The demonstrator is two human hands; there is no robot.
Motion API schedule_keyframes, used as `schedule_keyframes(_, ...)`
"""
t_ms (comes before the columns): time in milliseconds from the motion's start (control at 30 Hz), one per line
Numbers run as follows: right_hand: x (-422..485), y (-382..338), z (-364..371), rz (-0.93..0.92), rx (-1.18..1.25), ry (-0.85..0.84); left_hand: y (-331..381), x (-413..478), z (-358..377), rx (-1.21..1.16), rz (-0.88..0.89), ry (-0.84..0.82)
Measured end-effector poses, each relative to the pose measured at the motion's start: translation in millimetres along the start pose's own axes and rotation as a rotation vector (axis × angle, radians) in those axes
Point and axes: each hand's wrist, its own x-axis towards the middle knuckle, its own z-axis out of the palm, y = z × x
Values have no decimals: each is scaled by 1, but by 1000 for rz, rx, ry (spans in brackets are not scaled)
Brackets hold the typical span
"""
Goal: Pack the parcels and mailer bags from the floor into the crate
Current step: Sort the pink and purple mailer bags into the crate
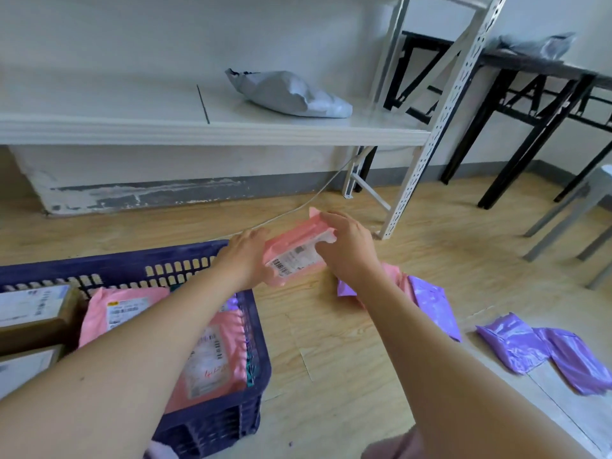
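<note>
Both my hands hold a pink mailer bag (pixel 295 250) with a white barcode label, above the floor just right of the crate's far corner. My left hand (pixel 246 256) grips its left end and my right hand (pixel 347 246) grips its right end from above. The dark blue plastic crate (pixel 185 260) sits at the lower left and holds pink mailer bags (pixel 122 311) and two brown cardboard parcels (pixel 36 313). On the floor to the right lie purple mailer bags (pixel 433 306) (pixel 543 352), with a pink one partly hidden under my right forearm.
A white metal shelf (pixel 212 130) spans the back with a grey mailer bag (pixel 291 94) on it; its perforated upright (pixel 427 154) stands just behind my hands. A black folding table (pixel 530 101) and a grey stool leg (pixel 569 210) are at the right. A white cable runs across the wooden floor.
</note>
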Motion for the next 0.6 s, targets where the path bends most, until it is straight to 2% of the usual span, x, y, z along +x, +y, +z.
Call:
schedule_keyframes(167, -14, -39, 13, -44, 111, 87, -34, -18, -13, 72, -58, -120)
schedule_keyframes(333, -22, -50, 30, 30, 199, 145, -52, -46, -29, 175, -94, 48)
schedule_keyframes(500, -23, -39, 53, -3, -45, 16, -70, -54, -37, 161, -78, 190)
schedule_keyframes(600, -24, -45, 67, -58, -227, -121, -78, -56, -42, 151, -71, 204)
